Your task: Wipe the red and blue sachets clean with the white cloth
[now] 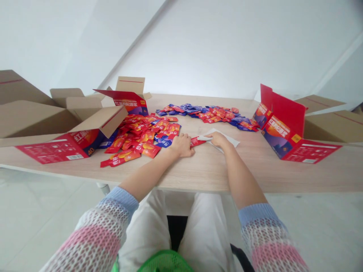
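My left hand [182,145] rests on the wooden table [210,170] with its fingers curled, touching the left end of a red sachet [197,141]. My right hand [217,139] is closed on a white sheet or pouch [230,140] that lies flat on the table, and on the sachet's right end. Just left of my hands spreads a pile of red and orange sachets [141,138]. A second pile of blue and red sachets [210,112] lies farther back.
An open red and blue carton [85,138] lies at the left, another [132,100] stands behind the red pile, and a third [283,128] stands at the right. Plain brown cardboard boxes [31,113] flank both ends of the table. A white wall is behind.
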A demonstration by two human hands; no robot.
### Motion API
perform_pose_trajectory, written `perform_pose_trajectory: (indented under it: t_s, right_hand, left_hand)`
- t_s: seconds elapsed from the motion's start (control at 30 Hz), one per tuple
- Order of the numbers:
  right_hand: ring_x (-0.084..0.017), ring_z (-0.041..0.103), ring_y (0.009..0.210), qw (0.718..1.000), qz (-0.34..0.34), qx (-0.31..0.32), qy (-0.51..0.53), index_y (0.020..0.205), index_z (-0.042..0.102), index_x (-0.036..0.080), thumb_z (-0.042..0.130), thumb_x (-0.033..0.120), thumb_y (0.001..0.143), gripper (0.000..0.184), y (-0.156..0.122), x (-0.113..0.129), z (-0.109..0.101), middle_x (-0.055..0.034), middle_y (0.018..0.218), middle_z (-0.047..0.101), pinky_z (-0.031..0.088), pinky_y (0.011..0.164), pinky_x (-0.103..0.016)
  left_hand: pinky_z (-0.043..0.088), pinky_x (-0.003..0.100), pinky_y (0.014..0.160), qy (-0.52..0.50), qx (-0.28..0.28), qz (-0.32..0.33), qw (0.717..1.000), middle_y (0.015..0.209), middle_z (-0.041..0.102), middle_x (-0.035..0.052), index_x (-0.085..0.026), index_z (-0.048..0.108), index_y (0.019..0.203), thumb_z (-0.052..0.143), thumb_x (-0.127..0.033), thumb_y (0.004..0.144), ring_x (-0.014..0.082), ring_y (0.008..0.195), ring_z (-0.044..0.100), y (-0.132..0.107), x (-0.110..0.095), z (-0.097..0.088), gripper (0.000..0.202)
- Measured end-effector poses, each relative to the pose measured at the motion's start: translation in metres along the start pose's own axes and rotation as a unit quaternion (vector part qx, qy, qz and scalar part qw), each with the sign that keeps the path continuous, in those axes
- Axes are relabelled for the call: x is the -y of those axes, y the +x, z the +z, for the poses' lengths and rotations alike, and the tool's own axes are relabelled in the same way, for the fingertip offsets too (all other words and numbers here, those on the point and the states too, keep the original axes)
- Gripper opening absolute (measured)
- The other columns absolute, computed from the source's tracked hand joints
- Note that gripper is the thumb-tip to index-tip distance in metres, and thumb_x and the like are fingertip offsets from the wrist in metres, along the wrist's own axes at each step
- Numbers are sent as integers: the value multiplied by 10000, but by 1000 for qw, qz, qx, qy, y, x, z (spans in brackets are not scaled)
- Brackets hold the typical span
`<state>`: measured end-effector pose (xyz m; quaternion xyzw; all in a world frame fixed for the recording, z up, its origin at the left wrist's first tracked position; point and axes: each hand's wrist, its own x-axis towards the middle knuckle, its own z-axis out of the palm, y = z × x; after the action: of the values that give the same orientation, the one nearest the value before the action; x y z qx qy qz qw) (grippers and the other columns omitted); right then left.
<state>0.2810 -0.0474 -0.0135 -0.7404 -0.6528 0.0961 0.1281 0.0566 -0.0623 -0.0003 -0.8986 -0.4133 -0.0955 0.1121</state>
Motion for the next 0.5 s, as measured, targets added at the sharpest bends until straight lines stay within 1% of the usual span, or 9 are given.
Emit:
perform_pose_trajectory:
  t_s: [0.07,0.13,0.2,0.23,0.3,0.37,0.4,0.43,0.5]
  right_hand:
    - [-202,640,913,1000,-2,-9,0,1245,614,316,520,170,837,443,0,3,4,-30,1155,677,439,777,-246]
    - [-217,615,1016,1000,-10,-27,-10,1287,573,336,502,179,853,467,1,6,7,-32,1230,637,434,825,-267]
    - [-213,589,1080,998,-39,-51,-2,1312,546,341,487,177,865,480,3,4,9,-22,1258,618,427,864,-274]
    - [-205,578,1103,996,-56,-61,10,1316,542,327,477,180,873,471,4,2,9,-18,1263,614,421,882,-270]
    - [-193,562,1129,994,-71,-79,35,1303,556,272,464,200,890,429,5,-4,7,-24,1265,612,409,909,-257]
    - [-194,557,1140,994,-53,-90,40,1278,574,230,462,223,898,396,6,-10,5,-40,1268,609,401,925,-256]
    - [-198,556,1142,995,-39,-89,34,1270,578,224,464,232,899,389,6,-12,4,-46,1268,609,399,931,-260]
    - [-202,555,1147,996,-28,-85,27,1269,579,225,465,240,899,387,6,-12,3,-50,1270,607,398,935,-264]
    - [-205,547,1162,997,-14,-76,12,1277,572,233,465,256,901,391,5,-11,2,-52,1276,603,393,944,-269]
  left_hand:
    - [451,404,782,1,-11,-13,1000,1066,605,206,-65,625,1068,466,-400,836,335,1033,540,0,-8,4,438]
    - [450,389,759,0,-10,-19,1000,1020,621,200,-72,636,1024,421,-328,873,316,997,558,2,-15,8,368]
    - [448,377,748,-6,-8,-20,1000,1013,634,193,-84,640,1011,399,-264,886,303,985,572,5,-15,9,325]
    - [447,373,748,-13,-8,-26,1000,1016,641,189,-90,636,1024,391,-251,893,298,981,580,7,-11,8,321]
    - [449,371,752,-31,-14,-62,998,1020,650,185,-94,618,1074,382,-285,914,298,962,602,9,3,5,343]
    - [454,395,761,-40,-36,-135,989,1011,656,192,-87,589,1123,399,-404,918,320,916,627,11,23,1,423]
    - [454,407,776,-35,-48,-154,986,1024,656,195,-89,581,1132,412,-406,913,330,923,630,11,34,-1,421]
    - [452,421,789,-25,-59,-174,983,1012,661,196,-89,581,1123,409,-354,914,339,933,632,11,45,-1,379]
    - [448,443,801,-11,-80,-239,968,953,670,212,-68,580,1103,362,-245,920,353,940,637,11,64,-1,335]
